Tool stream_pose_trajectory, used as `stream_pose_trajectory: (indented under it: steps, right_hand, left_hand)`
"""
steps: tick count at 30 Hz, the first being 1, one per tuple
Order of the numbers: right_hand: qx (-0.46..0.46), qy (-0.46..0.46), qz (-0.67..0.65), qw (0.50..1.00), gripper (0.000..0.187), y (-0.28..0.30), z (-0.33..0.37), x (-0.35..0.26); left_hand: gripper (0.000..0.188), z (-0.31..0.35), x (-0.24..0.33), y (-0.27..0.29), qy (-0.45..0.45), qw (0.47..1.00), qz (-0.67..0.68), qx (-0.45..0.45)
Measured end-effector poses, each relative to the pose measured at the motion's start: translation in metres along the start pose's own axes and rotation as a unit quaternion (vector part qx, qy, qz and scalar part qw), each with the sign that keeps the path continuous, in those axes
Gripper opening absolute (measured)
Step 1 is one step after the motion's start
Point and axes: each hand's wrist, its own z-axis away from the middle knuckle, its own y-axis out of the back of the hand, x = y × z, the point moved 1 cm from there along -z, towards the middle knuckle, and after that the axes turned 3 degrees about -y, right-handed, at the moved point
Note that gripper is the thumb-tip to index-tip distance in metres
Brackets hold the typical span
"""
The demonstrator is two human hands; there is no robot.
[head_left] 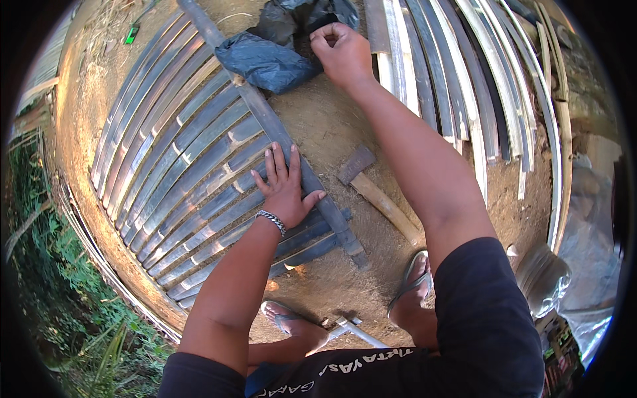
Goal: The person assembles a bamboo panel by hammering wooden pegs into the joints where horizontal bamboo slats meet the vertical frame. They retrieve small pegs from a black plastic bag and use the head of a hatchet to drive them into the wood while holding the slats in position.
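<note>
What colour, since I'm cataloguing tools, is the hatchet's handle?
The handle is light brown, seen best in the head view.

My bamboo slats (178,159) were dark grey-brown, banded with pale joints; my crossbar (259,106) was plain dark grey. The plastic bag (265,63) was blue-black, the axe handle (383,207) tan, my bracelet (271,221) silver, my shirt (491,318) black with white lettering (358,367).

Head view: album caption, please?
Left hand spread over dark split-bamboo slats, right hand at a crumpled black plastic bag.
</note>
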Motion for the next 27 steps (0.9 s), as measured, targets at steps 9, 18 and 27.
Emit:
stream_pose_trajectory:
  steps: [9, 18, 27]
  right_hand:
    - [-0.018, -0.202, -0.274, 0.940, 0.010, 0.059, 0.111, -0.029]
    - [-0.119, -0.251, 0.003, 0.961, 0.013, 0.157, 0.193, -0.104]
    - [-0.074, -0.306, 0.068, 0.947, 0.012, 0.226, 0.307, -0.165]
  left_hand:
    - [0.121, 0.001, -0.008, -0.003, 0.003, 1.000, -0.015, -0.010]
    - [0.120, -0.003, -0.003, -0.002, -0.015, 1.000, -0.010, 0.000]
    - [0.118, -0.001, -0.006, 0.007, -0.015, 1.000, 0.005, -0.007]
